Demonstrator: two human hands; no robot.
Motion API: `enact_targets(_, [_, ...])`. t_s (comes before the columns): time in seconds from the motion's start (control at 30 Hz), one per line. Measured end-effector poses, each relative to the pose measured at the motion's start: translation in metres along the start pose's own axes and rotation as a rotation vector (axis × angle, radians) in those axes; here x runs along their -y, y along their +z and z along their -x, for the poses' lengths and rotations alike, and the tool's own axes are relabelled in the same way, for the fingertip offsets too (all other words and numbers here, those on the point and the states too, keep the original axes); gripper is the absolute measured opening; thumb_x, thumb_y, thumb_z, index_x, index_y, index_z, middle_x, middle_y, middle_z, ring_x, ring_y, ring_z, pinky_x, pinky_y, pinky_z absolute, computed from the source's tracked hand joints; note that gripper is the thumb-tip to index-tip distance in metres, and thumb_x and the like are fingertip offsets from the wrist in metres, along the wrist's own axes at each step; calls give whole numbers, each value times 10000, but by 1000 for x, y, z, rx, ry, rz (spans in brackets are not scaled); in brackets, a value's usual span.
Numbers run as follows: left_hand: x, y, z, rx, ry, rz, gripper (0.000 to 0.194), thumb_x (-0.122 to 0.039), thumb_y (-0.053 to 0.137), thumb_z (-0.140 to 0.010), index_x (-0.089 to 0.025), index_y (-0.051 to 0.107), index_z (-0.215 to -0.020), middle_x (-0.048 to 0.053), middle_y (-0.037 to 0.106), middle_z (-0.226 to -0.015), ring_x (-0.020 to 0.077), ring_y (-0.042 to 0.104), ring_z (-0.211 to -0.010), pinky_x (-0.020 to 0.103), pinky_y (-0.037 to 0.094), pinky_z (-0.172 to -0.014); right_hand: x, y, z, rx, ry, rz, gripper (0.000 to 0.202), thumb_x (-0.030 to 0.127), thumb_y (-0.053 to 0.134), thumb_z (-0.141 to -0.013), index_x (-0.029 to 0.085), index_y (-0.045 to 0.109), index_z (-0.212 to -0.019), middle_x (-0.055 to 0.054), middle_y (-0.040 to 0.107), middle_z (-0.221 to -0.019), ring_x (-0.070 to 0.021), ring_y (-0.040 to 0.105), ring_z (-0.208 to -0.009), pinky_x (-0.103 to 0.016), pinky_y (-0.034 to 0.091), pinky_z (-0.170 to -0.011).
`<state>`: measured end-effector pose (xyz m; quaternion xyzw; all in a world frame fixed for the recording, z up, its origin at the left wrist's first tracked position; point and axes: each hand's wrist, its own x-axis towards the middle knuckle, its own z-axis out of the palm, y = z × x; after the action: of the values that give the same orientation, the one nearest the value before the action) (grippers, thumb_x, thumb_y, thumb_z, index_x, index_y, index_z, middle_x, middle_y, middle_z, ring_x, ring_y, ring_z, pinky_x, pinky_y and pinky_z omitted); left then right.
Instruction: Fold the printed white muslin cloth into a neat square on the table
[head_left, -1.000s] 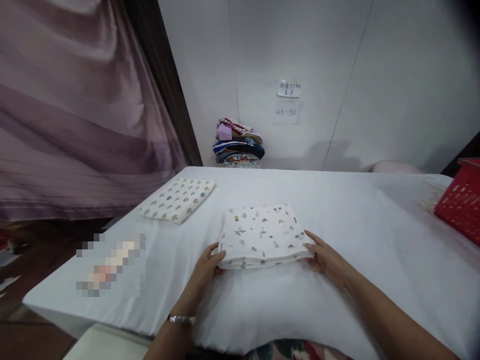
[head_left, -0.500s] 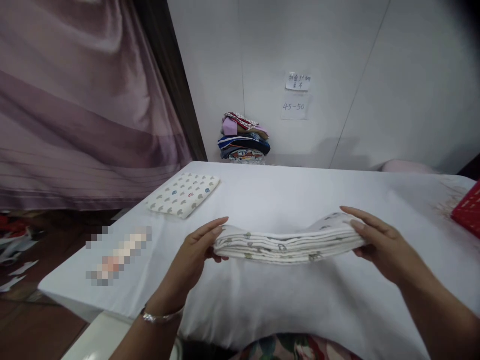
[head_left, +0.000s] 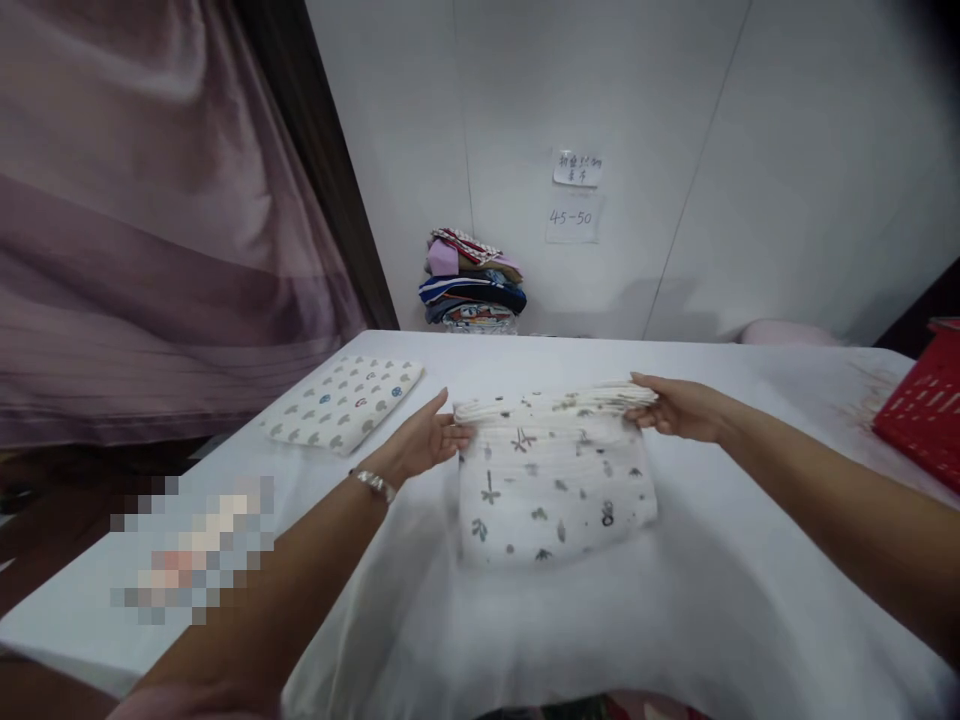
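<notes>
A white cloth (head_left: 555, 490) printed with small plants and leaves spreads in front of me. Its upper edge is a thick band of folded layers, and a single-looking panel extends from it toward me. My left hand (head_left: 429, 440) grips the left end of the band, its thumb raised and fingers at the side. At the right end, my right hand (head_left: 671, 405) holds the layers between thumb and fingers. A second folded cloth (head_left: 345, 405), cream with a grey mushroom-like print, lies flat on the table to the left of my left hand.
The white-covered table (head_left: 720, 560) carries a red basket (head_left: 922, 410) at the right edge. A pixelated patch hides an item at front left. Behind the table, a stack of folded fabrics (head_left: 474, 285) stands by the wall; a curtain (head_left: 150, 200) hangs at left.
The layered cloth was held edge-on as a long stack; now it has turned, showing a printed panel toward me. Both hands moved up and farther forward, and closer together.
</notes>
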<state>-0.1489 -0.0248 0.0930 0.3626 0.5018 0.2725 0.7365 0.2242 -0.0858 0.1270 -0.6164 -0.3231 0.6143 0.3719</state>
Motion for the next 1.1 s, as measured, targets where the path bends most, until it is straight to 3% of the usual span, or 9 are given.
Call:
enact_targets(0.17, [-1, -9, -74, -64, -65, -6, 494, -610, 543, -744, -115, 544, -723, 71, 613, -690, 103, 563, -538, 186, 454, -463, -2, 6, -74, -2, 113, -103, 366, 502, 475, -857, 146, 472, -940, -169, 666, -864, -174, 650, -653, -182, 457, -387])
enact_targets(0.3, [8, -15, -100, -111, -94, -206, 471, -577, 663, -644, -129, 521, -623, 19, 547, -576, 77, 489, -472, 183, 393, -437, -23, 8, -104, -17, 67, -57, 350, 470, 522, -838, 131, 495, -919, -155, 662, -835, -168, 643, -663, -202, 482, -449])
enact_targets(0.43, [19, -19, -106, -169, 20, -509, 475, -555, 724, -546, -166, 450, -541, -37, 437, -466, 70, 373, -421, 213, 286, -416, -48, 3, -113, -183, -167, 173, 268, 346, 631, -752, 145, 571, -918, -54, 634, -725, -117, 566, -558, -201, 405, -442])
enact_targets(0.57, [30, -17, -108, -324, 241, -691, 431, -532, 654, -609, -192, 397, -545, -64, 355, -460, 82, 338, -444, 230, 258, -448, -65, -3, -116, -344, -406, 577, 207, 330, 622, -713, 167, 631, -839, -19, 613, -695, -131, 537, -616, -243, 390, -553])
enact_targets(0.7, [39, -8, -108, -513, 354, -842, 376, -524, 553, -690, -190, 434, -565, -26, 455, -530, 119, 422, -532, 241, 289, -500, -71, -1, -122, -415, -429, 858, 343, 454, 621, -695, 194, 640, -918, -35, 635, -811, -166, 550, -704, -269, 378, -613])
enact_targets(0.8, [45, -3, -107, -602, 364, -933, 362, -537, 503, -726, -187, 511, -635, 10, 565, -633, 153, 499, -613, 251, 316, -545, -71, 2, -129, -455, -369, 917, 400, 484, 645, -663, 191, 631, -935, -48, 637, -850, -181, 557, -731, -270, 368, -602])
enact_targets(0.9, [50, 0, -104, -671, 365, -1006, 366, -546, 480, -745, -191, 571, -738, 40, 632, -748, 186, 549, -692, 262, 334, -580, -73, 5, -135, -486, -364, 867, 330, 430, 660, -655, 185, 628, -873, -49, 638, -852, -182, 562, -749, -268, 374, -619])
enact_targets(1.1, [53, 1, -105, -692, 379, -1043, 384, -562, 457, -761, -200, 586, -772, 56, 660, -818, 205, 576, -749, 265, 339, -601, -80, 11, -138, -532, -418, 702, 184, 335, 642, -658, 186, 574, -742, -14, 610, -755, -157, 539, -701, -256, 373, -617])
